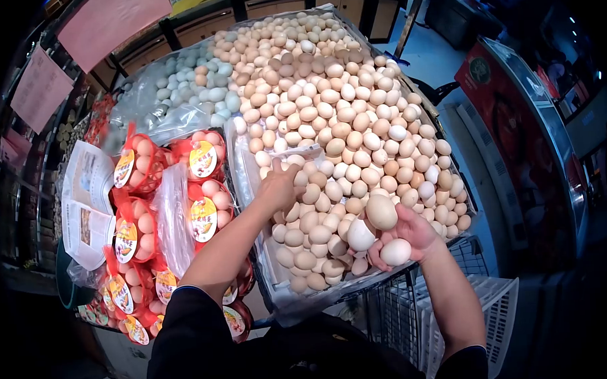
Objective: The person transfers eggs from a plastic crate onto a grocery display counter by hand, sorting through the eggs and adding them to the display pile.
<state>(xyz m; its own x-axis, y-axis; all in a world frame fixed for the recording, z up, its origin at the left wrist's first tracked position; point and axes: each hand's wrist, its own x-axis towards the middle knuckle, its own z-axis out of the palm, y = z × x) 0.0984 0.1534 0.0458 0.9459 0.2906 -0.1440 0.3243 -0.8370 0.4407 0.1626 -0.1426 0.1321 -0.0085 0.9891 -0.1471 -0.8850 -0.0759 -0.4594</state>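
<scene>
A large heap of brown and cream eggs fills the lined bin in front of me. My right hand, palm up at the heap's near right edge, cradles several eggs: a big tan egg on top, a whiter egg at the left and a pale egg near the palm. My left hand reaches into the heap's left side, its fingers bent down among the eggs beside a flap of clear plastic. The fingers are closed, but what they grip, if anything, is partly hidden.
Red net bags of eggs with round labels stand to the left, around a bundle of clear plastic bags. Bluish eggs lie at the back left. A white plastic crate sits low right; a red display cabinet stands farther right.
</scene>
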